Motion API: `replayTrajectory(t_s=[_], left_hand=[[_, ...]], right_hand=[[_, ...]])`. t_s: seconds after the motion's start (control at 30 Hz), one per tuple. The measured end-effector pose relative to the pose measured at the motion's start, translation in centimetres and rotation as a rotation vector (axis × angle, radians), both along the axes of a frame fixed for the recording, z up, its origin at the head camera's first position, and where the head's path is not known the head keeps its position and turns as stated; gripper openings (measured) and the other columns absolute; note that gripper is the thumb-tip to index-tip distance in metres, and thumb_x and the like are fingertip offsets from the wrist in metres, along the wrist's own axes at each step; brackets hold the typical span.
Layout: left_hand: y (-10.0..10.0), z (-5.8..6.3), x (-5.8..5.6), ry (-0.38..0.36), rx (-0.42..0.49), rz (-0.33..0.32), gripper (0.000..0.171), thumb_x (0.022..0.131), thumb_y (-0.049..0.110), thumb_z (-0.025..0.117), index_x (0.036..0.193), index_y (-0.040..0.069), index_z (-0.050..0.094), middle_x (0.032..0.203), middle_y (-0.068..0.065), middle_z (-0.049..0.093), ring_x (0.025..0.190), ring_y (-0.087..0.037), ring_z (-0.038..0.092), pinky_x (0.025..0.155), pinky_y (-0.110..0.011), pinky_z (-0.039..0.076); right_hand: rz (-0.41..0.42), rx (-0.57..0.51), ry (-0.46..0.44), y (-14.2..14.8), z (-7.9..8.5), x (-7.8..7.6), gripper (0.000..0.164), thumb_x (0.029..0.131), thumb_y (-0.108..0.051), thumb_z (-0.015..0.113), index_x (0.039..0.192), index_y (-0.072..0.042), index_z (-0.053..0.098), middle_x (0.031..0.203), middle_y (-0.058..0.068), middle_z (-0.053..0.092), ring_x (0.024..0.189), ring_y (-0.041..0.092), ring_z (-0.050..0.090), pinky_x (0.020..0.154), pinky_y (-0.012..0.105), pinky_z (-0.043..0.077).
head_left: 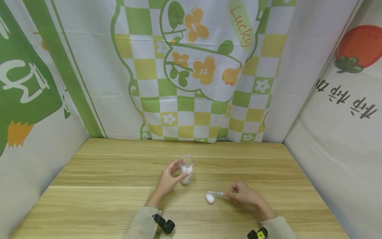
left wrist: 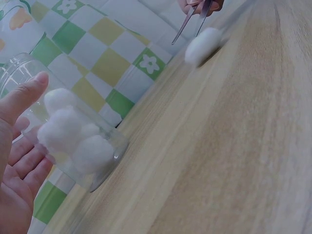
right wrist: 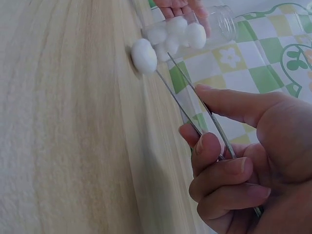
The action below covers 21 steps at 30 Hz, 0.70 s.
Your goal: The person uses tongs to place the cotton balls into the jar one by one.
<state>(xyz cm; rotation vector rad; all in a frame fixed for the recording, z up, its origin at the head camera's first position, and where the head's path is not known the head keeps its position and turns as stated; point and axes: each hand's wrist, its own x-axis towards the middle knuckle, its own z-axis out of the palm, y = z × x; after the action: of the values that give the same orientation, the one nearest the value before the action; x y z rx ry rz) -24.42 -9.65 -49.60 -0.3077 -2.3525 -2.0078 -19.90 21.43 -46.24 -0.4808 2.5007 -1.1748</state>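
A clear jar point(head_left: 186, 162) with several white cotton balls point(left wrist: 66, 127) inside stands upright on the table. My left hand point(head_left: 167, 179) holds it from the left, the thumb point(left wrist: 30, 92) on the near side and the fingers behind. In my right hand point(head_left: 243, 193) I grip metal tweezers point(right wrist: 187, 87), whose two tips are spread apart. One loose cotton ball point(head_left: 210, 199) lies on the table, to the right of the jar and nearer to me. The tweezers' tips are close by it, just above it in the head view.
The wooden table point(head_left: 119, 199) spreads out on all sides of the hands. At its back edge hangs a green and yellow checked cloth point(head_left: 185, 109). Printed white fabric point(head_left: 337, 132) hangs at the right side, with more at the left.
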Motion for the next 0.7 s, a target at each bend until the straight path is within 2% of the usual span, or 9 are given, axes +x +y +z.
replayTrajectory(t_s=[0.3, 0.7], left_hand=[[0.0, 0.1, 0.1, -0.007, 0.003, -0.001, 0.064, 0.081, 0.013, 0.077, 0.138, 0.005, 0.048, 0.138, -0.016, 0.058, 0.131, -0.033, 0.053, 0.118, -0.044, 0.041], [0.1, 0.1, 0.1, -0.005, 0.007, 0.001, 0.063, 0.081, 0.012, 0.077, 0.137, 0.004, 0.048, 0.137, -0.016, 0.058, 0.131, -0.033, 0.053, 0.117, -0.043, 0.041]], right_hand=[[-0.011, 0.020, -0.068, 0.7, 0.4, 0.2, 0.036, 0.091, -0.030, 0.065, 0.072, -0.001, 0.056, 0.060, -0.005, 0.048, 0.055, 0.006, 0.041, 0.047, 0.015, 0.035], [0.039, 0.017, -0.099, 1.1, 0.8, 0.4, 0.036, 0.091, -0.030, 0.065, 0.067, -0.007, 0.052, 0.055, -0.006, 0.047, 0.049, 0.004, 0.036, 0.044, 0.012, 0.028]])
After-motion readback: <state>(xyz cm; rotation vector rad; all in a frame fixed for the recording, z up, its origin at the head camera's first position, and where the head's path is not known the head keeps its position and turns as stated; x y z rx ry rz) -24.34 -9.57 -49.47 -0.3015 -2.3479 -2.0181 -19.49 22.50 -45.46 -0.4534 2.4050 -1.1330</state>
